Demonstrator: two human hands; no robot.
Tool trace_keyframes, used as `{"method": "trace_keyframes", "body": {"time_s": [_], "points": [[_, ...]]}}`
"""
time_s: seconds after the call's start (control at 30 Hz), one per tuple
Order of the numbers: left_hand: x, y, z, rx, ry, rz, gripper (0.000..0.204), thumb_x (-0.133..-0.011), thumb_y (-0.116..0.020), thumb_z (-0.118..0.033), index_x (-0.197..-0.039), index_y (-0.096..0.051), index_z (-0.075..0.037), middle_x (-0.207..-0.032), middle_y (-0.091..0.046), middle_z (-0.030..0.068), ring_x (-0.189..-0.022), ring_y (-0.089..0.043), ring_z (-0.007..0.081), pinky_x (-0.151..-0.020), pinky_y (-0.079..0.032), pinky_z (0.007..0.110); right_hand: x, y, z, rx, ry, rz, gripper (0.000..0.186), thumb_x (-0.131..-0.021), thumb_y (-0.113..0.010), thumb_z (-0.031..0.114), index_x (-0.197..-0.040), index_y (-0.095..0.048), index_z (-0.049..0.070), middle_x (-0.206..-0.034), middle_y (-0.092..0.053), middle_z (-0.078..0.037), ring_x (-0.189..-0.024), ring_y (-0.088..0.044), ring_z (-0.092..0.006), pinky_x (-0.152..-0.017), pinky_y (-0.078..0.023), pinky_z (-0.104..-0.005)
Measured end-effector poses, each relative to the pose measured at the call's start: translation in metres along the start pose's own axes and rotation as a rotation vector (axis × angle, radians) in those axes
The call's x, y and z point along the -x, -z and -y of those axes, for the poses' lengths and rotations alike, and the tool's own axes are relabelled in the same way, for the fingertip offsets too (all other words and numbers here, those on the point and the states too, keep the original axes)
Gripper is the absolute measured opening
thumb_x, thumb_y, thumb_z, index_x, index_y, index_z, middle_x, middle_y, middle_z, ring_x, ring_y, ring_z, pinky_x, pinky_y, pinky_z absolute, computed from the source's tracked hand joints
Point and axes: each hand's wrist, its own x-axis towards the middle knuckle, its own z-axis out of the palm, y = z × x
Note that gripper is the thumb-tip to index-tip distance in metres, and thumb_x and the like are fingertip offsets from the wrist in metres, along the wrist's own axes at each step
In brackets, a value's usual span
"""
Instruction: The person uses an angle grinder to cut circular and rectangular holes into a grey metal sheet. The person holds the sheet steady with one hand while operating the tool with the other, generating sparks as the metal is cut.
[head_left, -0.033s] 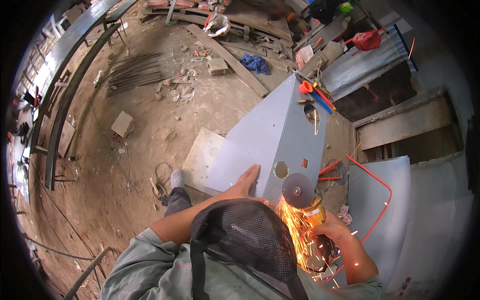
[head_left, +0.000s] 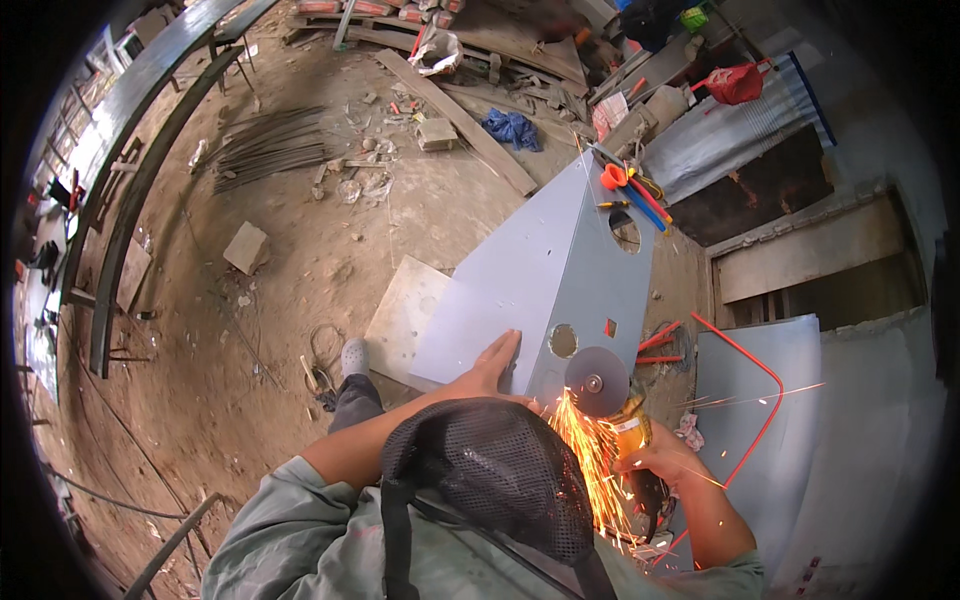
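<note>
My left hand (head_left: 488, 368) lies on a grey sheet-metal box (head_left: 500, 280) with round holes, fingers stretched over its top face. My right hand (head_left: 650, 460) grips a yellow angle grinder (head_left: 630, 430); its dark cutting disc (head_left: 598, 382) is at the box's near right end, throwing a dense spray of orange sparks downward. A black mesh item (head_left: 480, 470) hides part of my left hand and the box's near edge. Coloured hand tools (head_left: 638, 192) rest at the far end of the box.
A board (head_left: 400, 305) lies beside the box. Rods (head_left: 265, 150), a plank (head_left: 450, 115) and a block (head_left: 247, 248) are on the dirt floor (head_left: 290, 310). Steel beams (head_left: 120, 210) run along the left. At right are a metal sheet (head_left: 740, 380), bent red tube (head_left: 760, 365) and wall opening (head_left: 820, 260).
The spray of sparks has shifted slightly, with new stray streaks reaching to the right. My hands, the grinder and the box look the same.
</note>
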Motion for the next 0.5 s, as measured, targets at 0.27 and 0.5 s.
{"method": "trace_keyframes", "body": {"time_s": [0.27,0.5], "points": [[-0.007,0.003,0.008,0.009,-0.008,-0.003,0.14,-0.089,-0.09,-0.059,-0.177,-0.004,0.007,-0.185,-0.004,0.0329,-0.173,-0.008,0.045,-0.142,-0.016,0.049,0.001,0.009,0.032,-0.003,0.086,-0.031,0.07,-0.078,-0.087,-0.002,-0.141,-0.059,0.005,-0.099,-0.073,-0.009,-0.08,-0.075,-0.0203,-0.072,-0.063,-0.0393],[-0.006,0.0,0.007,0.039,-0.041,-0.021,0.135,-0.091,-0.09,-0.055,-0.174,-0.009,0.014,-0.182,-0.01,0.0383,-0.173,-0.009,0.0476,-0.141,-0.016,0.05,0.0,0.037,0.044,0.085,0.123,0.012,0.077,-0.076,-0.088,-0.003,-0.146,-0.056,0.004,-0.098,-0.074,-0.01,-0.079,-0.075,-0.0203,-0.071,-0.062,-0.0383]]}}
